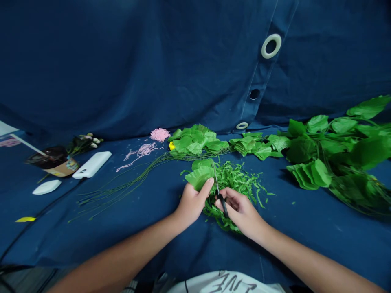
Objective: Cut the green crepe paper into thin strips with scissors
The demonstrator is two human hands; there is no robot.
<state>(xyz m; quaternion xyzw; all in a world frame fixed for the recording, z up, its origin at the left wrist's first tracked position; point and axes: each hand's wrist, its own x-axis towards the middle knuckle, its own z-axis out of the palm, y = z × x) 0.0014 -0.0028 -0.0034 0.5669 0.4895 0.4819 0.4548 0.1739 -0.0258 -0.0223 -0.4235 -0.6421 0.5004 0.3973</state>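
Note:
My left hand (191, 203) pinches a stack of green fabric leaves (200, 174) by its near edge, thumb on top. My right hand (240, 209) grips small scissors (217, 189) with black handles. The blades point away from me and lie against the right side of the leaf stack. Under and beyond both hands spreads a heap of thin green shreds (238, 179) on the blue cloth (152, 236).
Stacks of whole leaves (195, 140) and a leafy vine (336, 150) lie behind and to the right. Green wire stems (122, 187) fan out left. Pink shreds (159, 134), a white power bank (92, 164), a white oval case (47, 186) and a dark jar (50, 158) sit far left.

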